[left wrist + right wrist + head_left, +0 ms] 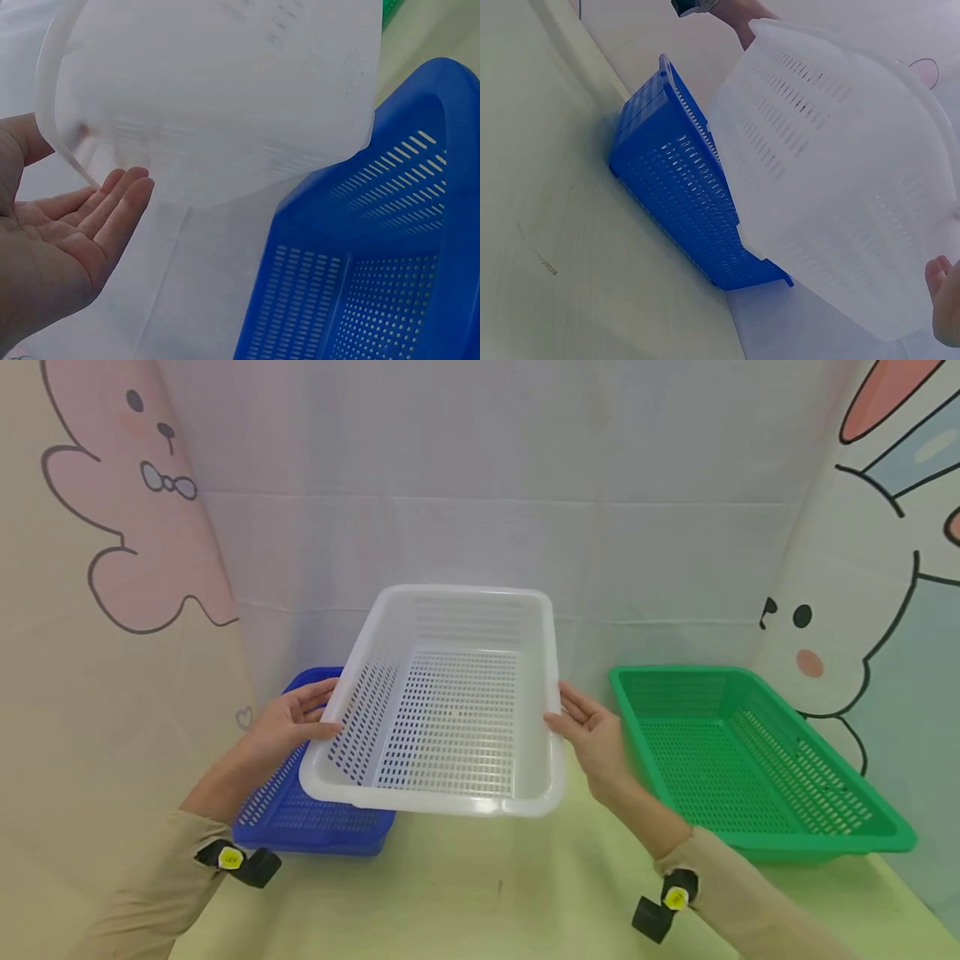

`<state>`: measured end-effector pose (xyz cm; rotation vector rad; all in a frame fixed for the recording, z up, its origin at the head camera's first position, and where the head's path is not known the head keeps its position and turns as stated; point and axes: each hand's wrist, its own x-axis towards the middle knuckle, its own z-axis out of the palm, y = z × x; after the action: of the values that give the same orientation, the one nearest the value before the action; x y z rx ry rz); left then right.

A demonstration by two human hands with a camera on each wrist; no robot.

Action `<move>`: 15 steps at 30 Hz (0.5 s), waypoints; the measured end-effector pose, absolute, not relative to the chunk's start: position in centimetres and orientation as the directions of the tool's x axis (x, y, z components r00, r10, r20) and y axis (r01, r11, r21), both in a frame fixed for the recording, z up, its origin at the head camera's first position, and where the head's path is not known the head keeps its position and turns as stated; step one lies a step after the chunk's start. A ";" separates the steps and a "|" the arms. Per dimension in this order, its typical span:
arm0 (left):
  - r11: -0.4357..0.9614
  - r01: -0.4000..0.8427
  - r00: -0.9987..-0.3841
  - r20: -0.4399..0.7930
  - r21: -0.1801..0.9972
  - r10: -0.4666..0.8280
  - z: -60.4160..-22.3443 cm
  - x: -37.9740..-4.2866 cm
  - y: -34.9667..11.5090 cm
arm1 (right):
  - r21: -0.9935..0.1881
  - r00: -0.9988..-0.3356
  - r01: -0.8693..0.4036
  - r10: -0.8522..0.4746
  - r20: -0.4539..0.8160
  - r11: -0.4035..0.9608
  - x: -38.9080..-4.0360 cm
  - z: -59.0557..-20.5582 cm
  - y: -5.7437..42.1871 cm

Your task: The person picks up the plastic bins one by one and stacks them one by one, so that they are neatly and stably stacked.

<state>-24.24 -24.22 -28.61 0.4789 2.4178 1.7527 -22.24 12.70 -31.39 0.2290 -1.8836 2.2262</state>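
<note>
A white perforated plastic basket (pixel 457 718) is held up in the air between both hands, its inside facing the head camera. My left hand (pixel 300 710) grips its left rim, thumb over the edge and fingers beneath. On the opposite side my right hand (pixel 592 731) pinches the right rim the same way. In the left wrist view the fingers (pixel 124 214) reach under the rim along the outer wall. The right wrist view shows the basket's underside, tilted above a blue basket (pixel 682 180) that stands on the table.
The blue basket (pixel 322 831) is at the left, partly hidden behind the white one. A green basket (pixel 750 760) stands at the right on the pale yellow-green table (pixel 450 893). White cloth (pixel 480 543) hangs behind, with cartoon-printed side curtains.
</note>
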 end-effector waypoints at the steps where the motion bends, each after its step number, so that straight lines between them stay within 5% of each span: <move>1: 0.284 0.189 -0.942 0.092 0.940 0.322 -28.5 -24.2 -24.4 | -0.952 -0.965 -0.263 0.060 0.257 -0.157 -22.3 -31.4 12.5; 15: 0.342 0.229 -0.951 0.134 0.911 0.279 -28.1 -23.7 -27.7 | -0.933 -0.950 -0.310 0.024 0.311 -0.185 -23.0 -31.6 9.3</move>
<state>-23.69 -27.72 -28.13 0.4805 2.5357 1.7107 -23.00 9.25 -31.56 0.3338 -1.8482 2.2377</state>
